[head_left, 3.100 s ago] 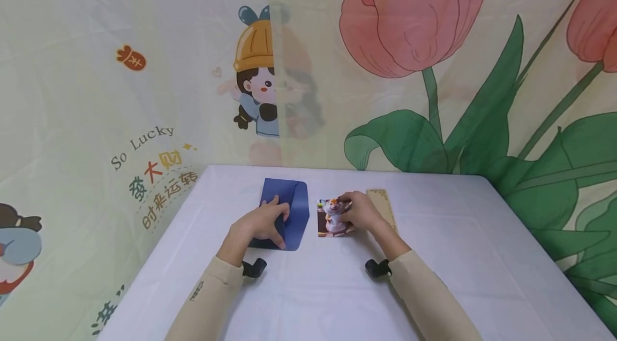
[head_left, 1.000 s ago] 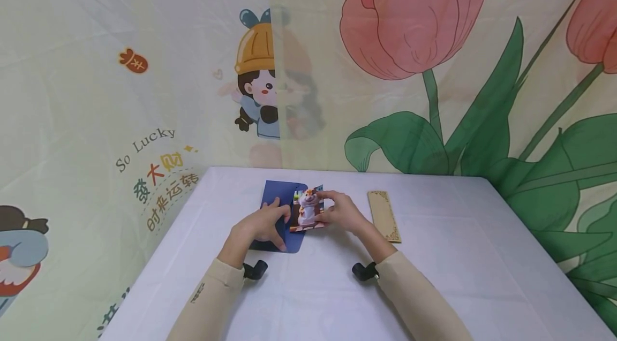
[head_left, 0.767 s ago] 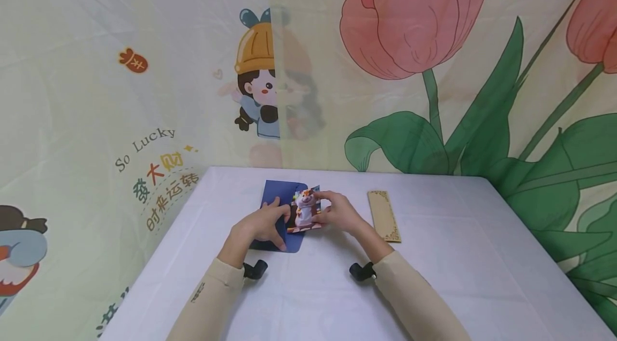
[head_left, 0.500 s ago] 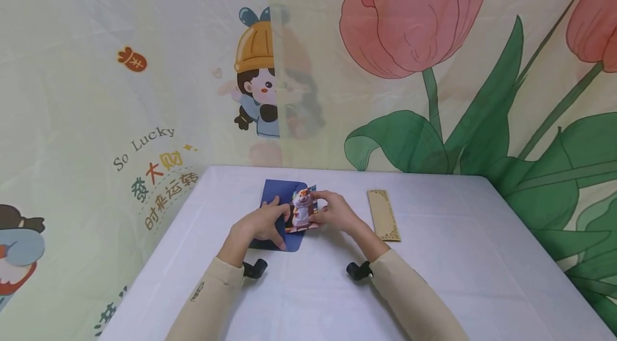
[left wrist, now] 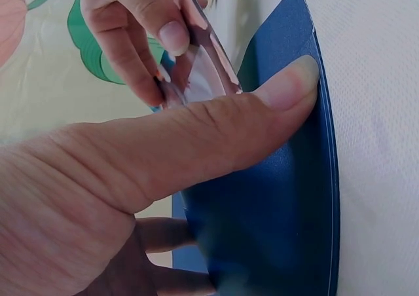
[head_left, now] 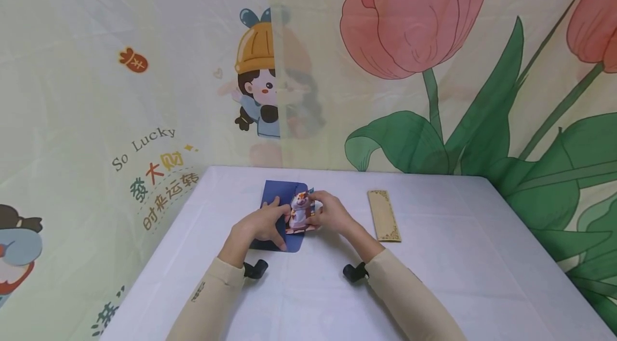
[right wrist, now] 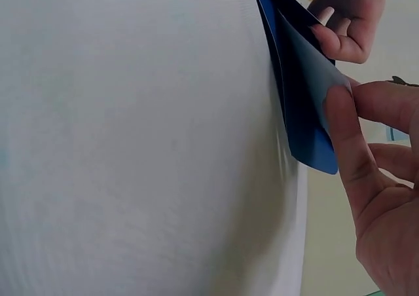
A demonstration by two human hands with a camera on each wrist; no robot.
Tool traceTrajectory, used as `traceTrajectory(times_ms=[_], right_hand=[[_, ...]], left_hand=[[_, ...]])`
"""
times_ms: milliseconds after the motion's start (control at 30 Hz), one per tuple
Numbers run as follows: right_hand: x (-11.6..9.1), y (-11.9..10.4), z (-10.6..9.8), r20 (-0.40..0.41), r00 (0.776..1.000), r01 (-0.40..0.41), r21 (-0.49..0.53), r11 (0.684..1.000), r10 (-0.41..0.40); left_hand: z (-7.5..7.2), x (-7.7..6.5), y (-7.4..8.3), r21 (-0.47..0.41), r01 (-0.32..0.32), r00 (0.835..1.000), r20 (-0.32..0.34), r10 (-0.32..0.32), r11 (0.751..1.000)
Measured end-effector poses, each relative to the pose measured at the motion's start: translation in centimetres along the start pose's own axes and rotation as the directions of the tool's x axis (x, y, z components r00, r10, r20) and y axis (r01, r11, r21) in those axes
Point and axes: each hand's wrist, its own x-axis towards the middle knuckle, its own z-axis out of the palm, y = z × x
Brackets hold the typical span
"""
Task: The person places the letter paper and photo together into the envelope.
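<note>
A dark blue envelope lies on the white table, its flap to the right. My left hand grips it, thumb at the near edge and fingers spread over the body. In the left wrist view that thumb reaches across the blue paper. My right hand pinches a photo card with a cartoon mouse-like animal on it. The card is tilted and bowed, and its left edge is at the envelope's mouth. From the right wrist view, the card's pale back shows inside the opening, between thumb and fingers.
A tan strip with ornate corners lies flat to the right of my right hand. Black wrist mounts sit under both wrists. Behind the table hangs a printed cloth with tulips and cartoon figures.
The right hand has lifted the photo card from the table and carried it left to the envelope's mouth, uncovering the tan strip. Lately it creeps further left. The left hand stays put.
</note>
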Motion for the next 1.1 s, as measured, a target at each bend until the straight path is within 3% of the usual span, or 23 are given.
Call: traceTrajectory(times_ms=[300,533,800,1100], right_hand=[[-0.1,-0.2,0.5,0.004,1.000,-0.029,-0.016,0.999,0.029],[0.3,0.0,1.1,-0.020,0.999,0.037,-0.093,0.995,-0.039],[0.3,-0.4,1.2,0.063,0.998,0.024,0.002,1.000,-0.024],[0.5,-0.5,1.6,0.069,0.997,0.037,0.068,0.997,-0.041]], left_hand=[[0.0,-0.2,0.1,-0.004,-0.003,1.000,-0.007,0.003,1.000],[0.0,-0.3,0.1,0.004,0.009,1.000,-0.008,-0.009,1.000],[0.0,-0.1,0.0,0.003,0.003,1.000,-0.004,-0.003,1.000],[0.0,-0.2,0.0,0.002,0.008,1.000,-0.003,-0.008,1.000]])
